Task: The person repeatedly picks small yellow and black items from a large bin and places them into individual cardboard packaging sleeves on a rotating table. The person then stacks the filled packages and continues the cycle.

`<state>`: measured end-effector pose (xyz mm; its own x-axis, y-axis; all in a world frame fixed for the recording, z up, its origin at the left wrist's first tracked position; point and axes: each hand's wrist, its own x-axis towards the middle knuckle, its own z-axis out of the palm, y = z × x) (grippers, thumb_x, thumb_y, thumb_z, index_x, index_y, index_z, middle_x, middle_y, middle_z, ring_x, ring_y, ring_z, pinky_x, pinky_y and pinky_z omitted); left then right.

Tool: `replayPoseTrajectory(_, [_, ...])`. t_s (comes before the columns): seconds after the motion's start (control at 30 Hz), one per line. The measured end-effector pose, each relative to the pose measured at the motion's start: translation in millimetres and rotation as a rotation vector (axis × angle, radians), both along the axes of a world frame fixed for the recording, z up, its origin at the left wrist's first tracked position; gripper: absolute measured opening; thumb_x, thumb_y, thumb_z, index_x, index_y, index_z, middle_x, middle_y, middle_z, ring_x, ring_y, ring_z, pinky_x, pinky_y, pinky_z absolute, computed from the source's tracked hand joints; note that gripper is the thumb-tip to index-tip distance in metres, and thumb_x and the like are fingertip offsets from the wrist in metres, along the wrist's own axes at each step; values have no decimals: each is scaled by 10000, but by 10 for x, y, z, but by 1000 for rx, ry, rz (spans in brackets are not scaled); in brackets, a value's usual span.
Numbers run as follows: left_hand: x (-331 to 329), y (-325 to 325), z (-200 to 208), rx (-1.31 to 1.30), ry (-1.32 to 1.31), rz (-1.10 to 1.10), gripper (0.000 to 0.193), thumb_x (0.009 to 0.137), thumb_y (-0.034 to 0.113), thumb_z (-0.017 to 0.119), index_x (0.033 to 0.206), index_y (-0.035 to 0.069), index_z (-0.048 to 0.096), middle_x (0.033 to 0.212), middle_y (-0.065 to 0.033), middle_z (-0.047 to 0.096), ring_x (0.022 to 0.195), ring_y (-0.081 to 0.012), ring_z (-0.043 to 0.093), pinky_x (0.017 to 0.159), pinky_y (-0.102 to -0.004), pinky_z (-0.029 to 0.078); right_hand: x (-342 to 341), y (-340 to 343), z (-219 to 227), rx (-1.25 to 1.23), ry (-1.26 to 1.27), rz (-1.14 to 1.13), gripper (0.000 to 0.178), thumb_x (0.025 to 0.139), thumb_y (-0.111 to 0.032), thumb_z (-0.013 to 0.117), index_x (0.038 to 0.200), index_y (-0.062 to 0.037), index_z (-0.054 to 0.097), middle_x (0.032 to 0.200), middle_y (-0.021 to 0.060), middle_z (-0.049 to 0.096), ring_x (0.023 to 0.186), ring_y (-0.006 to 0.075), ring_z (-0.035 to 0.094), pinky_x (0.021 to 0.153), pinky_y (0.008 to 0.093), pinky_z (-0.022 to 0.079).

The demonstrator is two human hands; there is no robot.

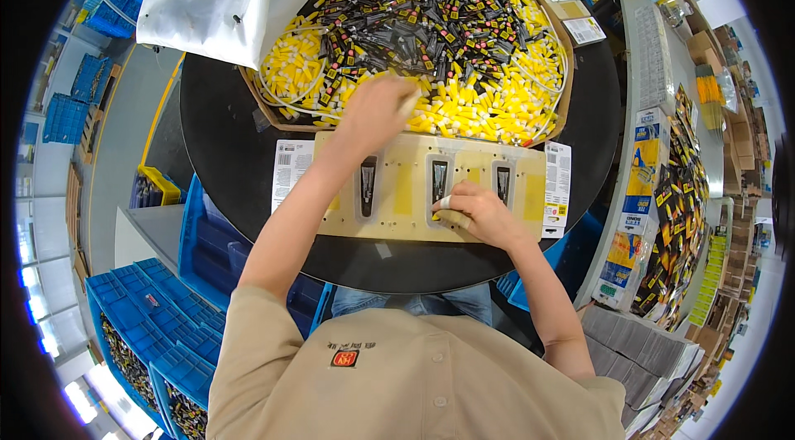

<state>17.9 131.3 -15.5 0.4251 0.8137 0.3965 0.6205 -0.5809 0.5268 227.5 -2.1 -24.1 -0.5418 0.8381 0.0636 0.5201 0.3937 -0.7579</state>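
My left hand (pixel 377 114) reaches over the near edge of a heap of small yellow pieces with white ends (pixel 464 113); its fingertips are blurred and partly hidden among them. My right hand (pixel 479 212) is closed in a pinch low on a pale yellow board (pixel 331 220), beside the middle blister. Something small and yellow shows at its fingertips, too small to make out. Pale coverings wrap some fingers. Clear blisters on the board hold small black tubes: a left one (pixel 367 187), a middle one (pixel 440 176) and a right one (pixel 503 181).
Black tubes (pixel 406 17) lie piled behind the yellow pieces on the round black table (pixel 224 142). Printed cards (pixel 556 191) stick out at the board's sides. A white sheet (pixel 203 21) hangs at the back left. Blue crates (pixel 157 299) stand left; packed cartons (pixel 642 216) stand right.
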Motion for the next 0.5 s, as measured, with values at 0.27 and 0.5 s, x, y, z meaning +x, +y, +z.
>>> replayPoseTrajectory(0.27, [-610, -1212, 151, -700, 27, 178, 165, 777, 136, 648, 845, -2, 588, 735, -171, 645, 712, -294, 652, 662, -368, 500, 119, 686, -173, 251, -187, -446, 189, 818, -177, 623, 959, -52, 637, 898, 158, 610, 825, 335, 597, 717, 393, 481])
replayPoseTrajectory(0.5, [-554, -1151, -7, -760, 51, 280, 242, 779, 200, 700, 879, 5, 596, 770, -196, 654, 735, -337, 653, 670, -383, 507, 364, 1328, -431, 247, -398, -374, 170, 789, -75, 595, 937, -42, 672, 908, 173, 604, 901, 352, 587, 780, 428, 486])
